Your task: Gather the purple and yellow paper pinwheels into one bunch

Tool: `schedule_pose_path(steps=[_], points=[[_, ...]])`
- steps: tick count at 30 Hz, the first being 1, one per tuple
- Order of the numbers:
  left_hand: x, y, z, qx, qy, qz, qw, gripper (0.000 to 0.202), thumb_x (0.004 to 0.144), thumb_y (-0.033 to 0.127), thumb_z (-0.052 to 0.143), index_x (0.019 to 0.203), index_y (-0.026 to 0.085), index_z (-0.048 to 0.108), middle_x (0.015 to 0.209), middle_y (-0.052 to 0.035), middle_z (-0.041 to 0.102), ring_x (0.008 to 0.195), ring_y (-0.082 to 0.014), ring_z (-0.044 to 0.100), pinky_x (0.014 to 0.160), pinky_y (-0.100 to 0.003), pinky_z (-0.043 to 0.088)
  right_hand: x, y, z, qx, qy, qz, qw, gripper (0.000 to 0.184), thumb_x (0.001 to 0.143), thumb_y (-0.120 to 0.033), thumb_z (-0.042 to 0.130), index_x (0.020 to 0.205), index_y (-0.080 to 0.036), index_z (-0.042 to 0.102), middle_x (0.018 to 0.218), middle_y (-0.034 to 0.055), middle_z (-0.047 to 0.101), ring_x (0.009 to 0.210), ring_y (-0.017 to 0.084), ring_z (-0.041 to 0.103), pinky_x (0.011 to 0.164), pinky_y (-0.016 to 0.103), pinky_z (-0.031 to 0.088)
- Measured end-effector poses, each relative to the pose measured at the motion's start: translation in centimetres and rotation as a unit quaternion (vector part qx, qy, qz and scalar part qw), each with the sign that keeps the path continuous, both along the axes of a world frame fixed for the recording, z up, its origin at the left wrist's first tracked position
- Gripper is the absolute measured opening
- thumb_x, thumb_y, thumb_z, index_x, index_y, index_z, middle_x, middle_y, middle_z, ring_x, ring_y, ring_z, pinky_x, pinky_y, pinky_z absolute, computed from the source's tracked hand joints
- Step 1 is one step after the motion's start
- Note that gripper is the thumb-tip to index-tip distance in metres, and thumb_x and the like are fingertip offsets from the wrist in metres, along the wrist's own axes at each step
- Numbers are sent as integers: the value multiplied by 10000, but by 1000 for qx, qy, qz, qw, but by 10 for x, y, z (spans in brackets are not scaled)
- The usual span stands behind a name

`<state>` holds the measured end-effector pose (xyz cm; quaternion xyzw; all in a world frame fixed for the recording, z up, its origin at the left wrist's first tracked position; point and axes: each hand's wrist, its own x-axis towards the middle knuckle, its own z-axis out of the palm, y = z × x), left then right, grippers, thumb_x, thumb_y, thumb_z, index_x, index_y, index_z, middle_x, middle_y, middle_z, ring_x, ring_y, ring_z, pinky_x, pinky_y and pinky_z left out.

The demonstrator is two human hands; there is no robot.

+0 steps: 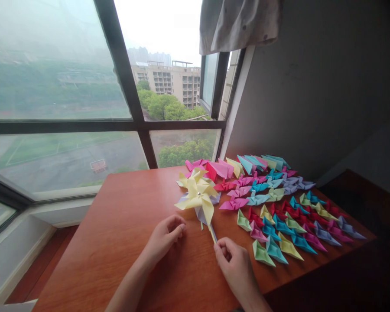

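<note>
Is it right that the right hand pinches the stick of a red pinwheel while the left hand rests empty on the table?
Not quite: the pinwheel is yellow, not red. The head view shows the right hand pinching its stick, and the left hand resting empty on the table.

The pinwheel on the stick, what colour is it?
Pale yellow, in the head view: the pinwheel held by the right hand.

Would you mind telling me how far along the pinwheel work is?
One yellow pinwheel looks assembled, pinned at its centre. The right hand pinches its stick; the left hand rests on the table beside it. Rows of folded paper pieces lie unassembled.
</note>
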<state>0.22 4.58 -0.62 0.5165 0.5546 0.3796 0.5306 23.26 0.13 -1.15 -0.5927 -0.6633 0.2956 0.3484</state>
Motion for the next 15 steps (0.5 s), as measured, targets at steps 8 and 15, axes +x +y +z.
schedule_pose_path(steps=[8, 15], points=[[1, -1, 2, 6, 0, 4, 1000, 228, 818, 391, 619, 885, 173, 608, 728, -11, 649, 647, -145, 581, 548, -221, 425, 3, 2, -12, 64, -86, -15, 994, 275, 925, -325, 485, 692, -201, 566, 543, -21, 545, 499, 133, 535, 522, 240, 315], [1, -2, 3, 11, 5, 6, 1000, 224, 816, 388, 620, 886, 175, 619, 735, -15, 657, 644, -147, 580, 539, -221, 426, 5, -1, -9, 90, -72, -25, 993, 290, 946, -343, 471, 711, -203, 569, 535, -26, 545, 473, 123, 527, 512, 227, 336]])
